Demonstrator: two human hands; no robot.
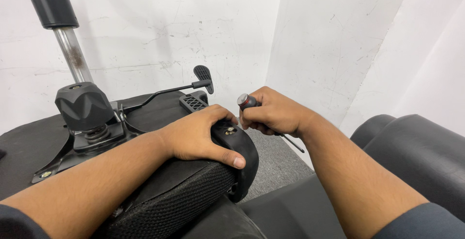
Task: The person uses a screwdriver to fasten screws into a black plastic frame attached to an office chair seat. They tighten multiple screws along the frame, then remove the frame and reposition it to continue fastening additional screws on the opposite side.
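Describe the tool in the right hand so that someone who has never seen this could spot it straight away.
Start at the upturned office chair seat with its black mechanism plate. At the seat's near edge sits a curved black plastic bracket, pressed by the left hand. Just right of it, the right hand grips a screwdriver: the only thing with a red-and-black handle and thin metal shaft.

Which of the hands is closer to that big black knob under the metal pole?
Left. The left hand rests on the chair's armrest bracket, nearer the black knob; the right hand, gripping a screwdriver, is farther right.

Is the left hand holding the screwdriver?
No, the screwdriver is gripped in the right hand, while the left hand rests on the black armrest bracket.
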